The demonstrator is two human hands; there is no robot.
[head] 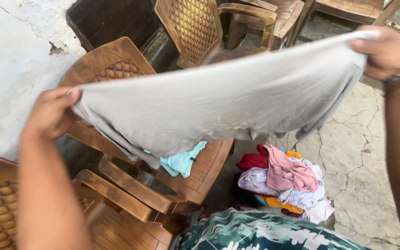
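- Cracked concrete floor and a pale, flaking wall frame an outdoor corner crowded with brown plastic chairs.
- Left hand: fingers clenched on one end of a grey cloth, the fabric bunched at the fingertips.
- Right hand: fingers pinched tight on the other end of the same cloth, held higher; a band shows at the wrist just behind them.
- Between the two sets of fingers the grey cloth hangs stretched in the air, sagging in the middle, folded over on itself.
- Below the left fingers stands a brown chair with a woven-pattern back; a light blue garment lies on its seat, partly hidden by the sagging cloth.
- Below the middle of the cloth, toward the right fingers, a heap of clothes in pink, dark red, white and orange sits on the floor.
- Beyond the cloth, further chairs stand close together.
- Near the bottom edge, the person's green patterned clothing shows.
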